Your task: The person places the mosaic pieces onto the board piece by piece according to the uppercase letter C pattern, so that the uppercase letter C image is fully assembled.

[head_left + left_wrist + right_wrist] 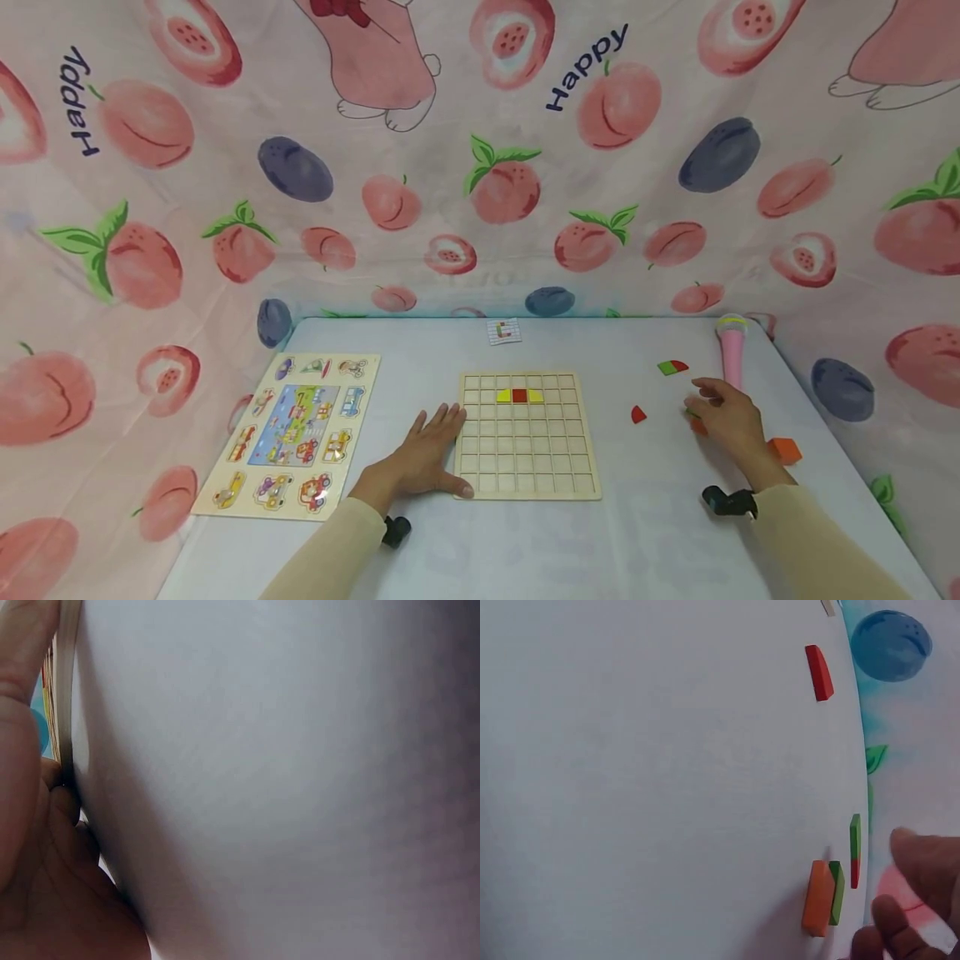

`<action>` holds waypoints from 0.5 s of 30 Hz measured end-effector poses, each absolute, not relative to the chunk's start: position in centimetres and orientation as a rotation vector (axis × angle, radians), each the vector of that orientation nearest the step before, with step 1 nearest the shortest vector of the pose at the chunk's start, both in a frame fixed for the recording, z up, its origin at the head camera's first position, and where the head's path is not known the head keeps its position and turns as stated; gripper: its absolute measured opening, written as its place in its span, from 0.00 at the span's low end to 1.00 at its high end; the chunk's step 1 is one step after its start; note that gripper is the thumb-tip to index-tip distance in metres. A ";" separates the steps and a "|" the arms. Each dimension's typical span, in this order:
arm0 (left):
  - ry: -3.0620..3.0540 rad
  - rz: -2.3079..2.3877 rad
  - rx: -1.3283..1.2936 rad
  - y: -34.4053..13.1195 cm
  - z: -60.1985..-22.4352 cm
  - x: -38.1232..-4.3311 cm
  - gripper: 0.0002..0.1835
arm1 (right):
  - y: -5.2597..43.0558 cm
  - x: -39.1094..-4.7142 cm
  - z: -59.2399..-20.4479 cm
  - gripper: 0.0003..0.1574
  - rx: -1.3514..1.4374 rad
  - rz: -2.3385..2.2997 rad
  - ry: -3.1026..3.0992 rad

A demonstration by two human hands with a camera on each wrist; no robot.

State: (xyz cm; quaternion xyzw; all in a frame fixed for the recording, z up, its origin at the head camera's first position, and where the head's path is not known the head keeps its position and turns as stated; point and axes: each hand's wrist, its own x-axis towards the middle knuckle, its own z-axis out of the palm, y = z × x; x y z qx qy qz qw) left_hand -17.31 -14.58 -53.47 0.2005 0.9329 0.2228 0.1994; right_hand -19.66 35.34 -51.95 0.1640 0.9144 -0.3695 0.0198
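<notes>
A wooden grid board [525, 468] lies on the table, with a red square [520, 396] between two yellow pieces [536, 397] in an upper row. Along its left edge rests my left hand [420, 458], fingers spread and thumb at the lower corner. My right hand [731, 421] hovers over an orange piece [819, 898] and a green piece [837, 892], fingers loosely bent and nothing between them. Just beyond it lie a green and a red piece [672, 367] side by side. A red quarter-round piece [638, 414] lies between board and hand.
At left lies a picture puzzle board [352, 433]. A small pattern card [504, 331] is by the back edge. The pink toy microphone [732, 350] stands behind my right hand, and an orange block [786, 451] sits beside that wrist. Fruit-print cloth [450, 167] hangs behind the table.
</notes>
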 end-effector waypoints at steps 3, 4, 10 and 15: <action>2.612 0.617 0.557 -14.5 -53.5 -17.3 0.73 | 35.6 -19.6 -52.2 0.32 0.546 -1.094 2.828; 2.612 0.616 0.555 -14.5 -53.6 -17.3 0.73 | 35.7 -19.6 -52.3 0.32 0.556 -1.076 2.828; 2.610 0.601 0.549 -14.5 -53.6 -17.2 0.74 | 35.0 -19.8 -52.5 0.30 0.531 -1.045 2.841; 2.616 0.593 0.547 -14.5 -53.4 -17.3 0.74 | 33.7 -20.3 -52.8 0.30 0.421 -1.068 2.882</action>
